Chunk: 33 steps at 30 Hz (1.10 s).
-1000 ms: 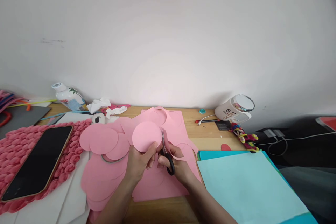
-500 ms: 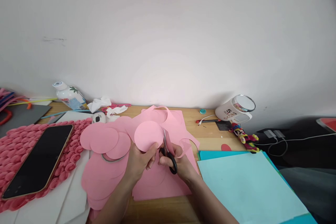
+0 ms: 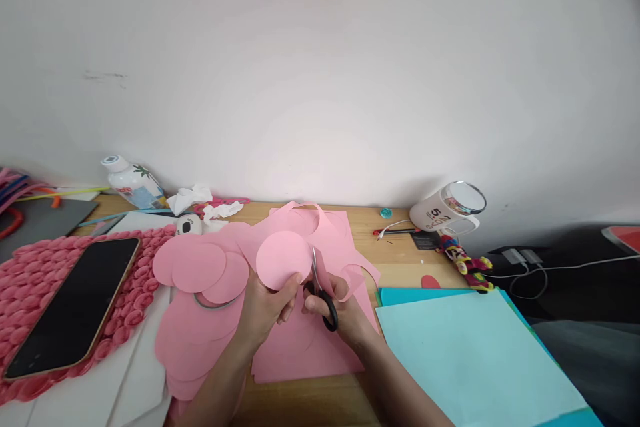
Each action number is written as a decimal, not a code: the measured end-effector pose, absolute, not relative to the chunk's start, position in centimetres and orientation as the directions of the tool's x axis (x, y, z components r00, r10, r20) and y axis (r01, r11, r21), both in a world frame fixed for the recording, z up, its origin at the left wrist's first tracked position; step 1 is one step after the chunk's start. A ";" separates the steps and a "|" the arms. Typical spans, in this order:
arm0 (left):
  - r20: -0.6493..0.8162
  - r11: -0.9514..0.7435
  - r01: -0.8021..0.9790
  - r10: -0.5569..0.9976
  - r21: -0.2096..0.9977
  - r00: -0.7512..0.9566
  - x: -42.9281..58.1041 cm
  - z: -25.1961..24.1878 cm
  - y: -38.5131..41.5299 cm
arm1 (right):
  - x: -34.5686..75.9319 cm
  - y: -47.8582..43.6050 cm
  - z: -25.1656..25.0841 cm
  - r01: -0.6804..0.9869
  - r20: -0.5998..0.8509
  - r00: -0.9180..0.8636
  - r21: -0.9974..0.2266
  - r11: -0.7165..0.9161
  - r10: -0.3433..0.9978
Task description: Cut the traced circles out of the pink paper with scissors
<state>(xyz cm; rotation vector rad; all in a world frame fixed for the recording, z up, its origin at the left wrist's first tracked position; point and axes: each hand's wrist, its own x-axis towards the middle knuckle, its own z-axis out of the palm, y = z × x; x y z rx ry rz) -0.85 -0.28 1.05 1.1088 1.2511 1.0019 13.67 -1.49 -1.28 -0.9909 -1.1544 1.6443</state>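
Between the thumb and fingers of my left hand [image 3: 267,303] is a pink paper circle [image 3: 283,259], held up above the table. My right hand [image 3: 345,313] grips black-handled scissors [image 3: 329,310], whose blades lie at the circle's right edge. A curling pink paper offcut [image 3: 330,227] rises around the blades and over the right fingers. Below both hands are pink paper sheets [image 3: 310,353]. Many cut pink circles [image 3: 197,263] overlap in a pile to the left of my left hand.
A phone [image 3: 75,303] rests on rows of pink paper rosettes [image 3: 37,257] at left. A white bottle [image 3: 133,181] and crumpled tissue [image 3: 189,197] stand along the wall. To the right are a white mug [image 3: 440,208], a small doll [image 3: 465,261] and light blue paper [image 3: 465,353].
Almost nothing differs. Both hands, the pink circle and the scissors keep nearly the same position; the view has shifted very slightly.
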 end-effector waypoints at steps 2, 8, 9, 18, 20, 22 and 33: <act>-0.192 0.191 0.027 0.979 0.981 0.074 -0.8 1.1 -0.3 | 13.7 -1.5 -1.3 -0.219 -0.114 -0.300 -0.958 -0.185 0.947; -0.198 0.196 0.027 0.977 0.980 0.077 -0.7 1.4 -0.4 | 13.8 -1.4 -1.1 -0.262 -0.105 -0.309 -0.946 -0.191 0.945; -0.195 0.194 0.026 0.978 0.981 0.077 -0.7 1.4 -0.4 | 13.8 -1.4 -1.0 -0.264 -0.106 -0.311 -0.945 -0.194 0.944; -0.179 0.176 0.049 0.980 0.983 0.082 -0.8 1.3 -0.3 | 13.8 -1.4 -1.1 -0.262 -0.099 -0.326 -0.946 -0.191 0.940; -0.182 0.178 0.053 0.980 0.983 0.082 -0.8 1.3 -0.3 | 13.8 -1.4 -1.1 -0.253 -0.099 -0.328 -0.949 -0.188 0.940; -0.183 0.179 0.055 0.979 0.982 0.085 -0.8 1.2 -0.4 | 13.8 -1.4 -1.2 -0.245 -0.099 -0.324 -0.952 -0.184 0.941; -0.224 0.222 0.046 0.972 0.974 0.069 -0.7 1.5 -0.3 | 13.9 -1.4 -0.9 -0.214 -0.114 -0.303 -0.959 -0.184 0.946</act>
